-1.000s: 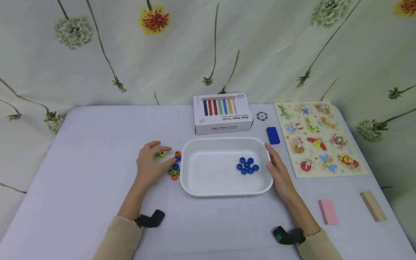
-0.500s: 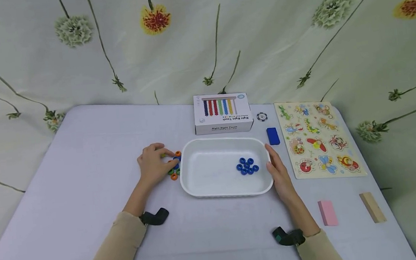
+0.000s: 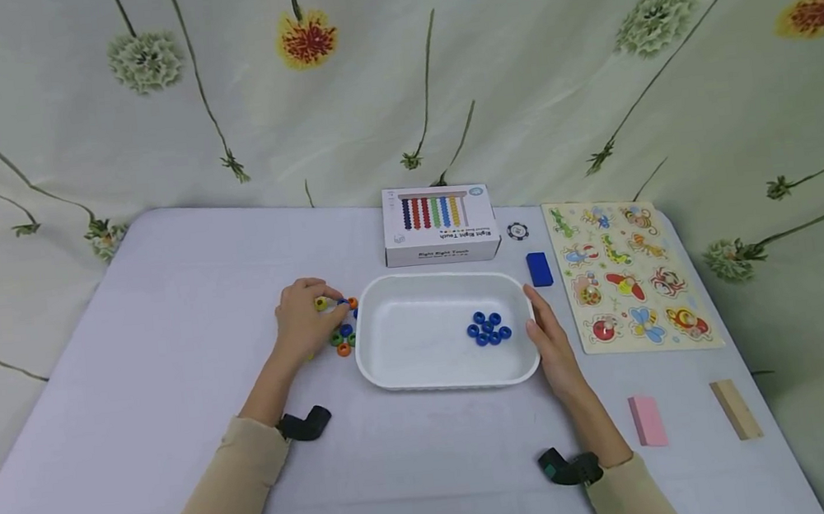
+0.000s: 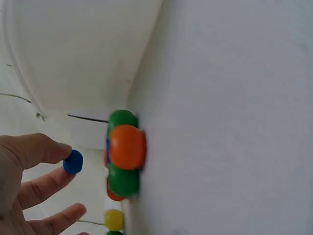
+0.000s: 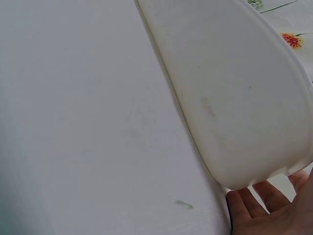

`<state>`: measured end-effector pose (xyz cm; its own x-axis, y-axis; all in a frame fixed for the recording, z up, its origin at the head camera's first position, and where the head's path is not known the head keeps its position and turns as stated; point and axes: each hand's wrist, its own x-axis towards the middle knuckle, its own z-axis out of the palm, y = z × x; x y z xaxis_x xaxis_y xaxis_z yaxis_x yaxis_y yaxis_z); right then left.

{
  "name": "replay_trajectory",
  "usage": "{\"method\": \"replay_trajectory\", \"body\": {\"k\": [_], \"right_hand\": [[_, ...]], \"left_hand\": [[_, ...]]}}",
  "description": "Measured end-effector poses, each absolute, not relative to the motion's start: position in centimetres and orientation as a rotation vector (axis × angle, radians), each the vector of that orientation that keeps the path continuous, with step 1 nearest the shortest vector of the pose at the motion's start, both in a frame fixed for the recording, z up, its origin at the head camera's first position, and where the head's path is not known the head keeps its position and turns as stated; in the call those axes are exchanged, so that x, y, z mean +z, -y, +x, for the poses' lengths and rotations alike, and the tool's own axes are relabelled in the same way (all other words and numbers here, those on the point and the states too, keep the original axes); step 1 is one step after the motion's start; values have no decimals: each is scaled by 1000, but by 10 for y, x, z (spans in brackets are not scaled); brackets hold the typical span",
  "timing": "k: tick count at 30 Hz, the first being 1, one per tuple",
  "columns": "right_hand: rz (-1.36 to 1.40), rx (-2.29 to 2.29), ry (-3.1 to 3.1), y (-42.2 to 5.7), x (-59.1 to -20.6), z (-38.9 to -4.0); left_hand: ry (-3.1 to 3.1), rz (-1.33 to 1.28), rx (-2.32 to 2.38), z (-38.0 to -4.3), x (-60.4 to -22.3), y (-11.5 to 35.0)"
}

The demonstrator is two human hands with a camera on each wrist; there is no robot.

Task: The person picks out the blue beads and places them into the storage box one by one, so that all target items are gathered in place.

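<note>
My left hand (image 3: 302, 315) pinches a blue bead (image 4: 73, 162) between thumb and forefinger, the other fingers spread below. Just beyond those fingers lies a cluster of orange beads (image 4: 128, 147), green beads (image 4: 124, 180), a yellow bead (image 4: 114, 220) and blue ones, against the left end of a white tray (image 3: 423, 376). Part of this cluster is hidden by the hand. Inside the tray, toward its right side, several blue beads (image 3: 488, 327) sit grouped. At the tray's right end my right hand (image 3: 557, 342) holds the wall, thumb at the rim and fingers (image 5: 269, 196) along the outside.
Behind the tray stands a white toy box (image 3: 441, 225). A poker chip (image 3: 517, 231) and a blue block (image 3: 539, 269) lie right of it, beside an insect puzzle board (image 3: 630, 273). Nearer are a pink block (image 3: 648, 420) and a wooden block (image 3: 736, 409).
The left hand reached slightly right into the bead cluster, then drew back a little with a blue bead between its fingertips. The right hand and tray stay in place.
</note>
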<state>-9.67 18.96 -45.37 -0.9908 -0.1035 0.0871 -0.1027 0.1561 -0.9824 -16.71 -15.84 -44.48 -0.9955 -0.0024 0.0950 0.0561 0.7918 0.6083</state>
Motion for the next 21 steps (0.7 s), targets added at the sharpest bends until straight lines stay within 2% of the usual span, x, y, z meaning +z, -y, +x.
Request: {"method": "replay_trajectory", "body": {"k": [7,11,17,21], "right_hand": [[-228,-2074,-2361,-192,-455,-98],[-219,-2083,-2349,-191,-457,-99],[-206,-2079,-2342,-191,-459,-99],[-213,-2090,-2334,-191,-459,-99]], "left_hand": [[2808,-247,-1078,-162,-400,124],[2820,-419,-1158,-163,-386,94],[2868,-639,-1210,-171,-399,50],[2986,-675,-1200,-177,-417,26]]}}
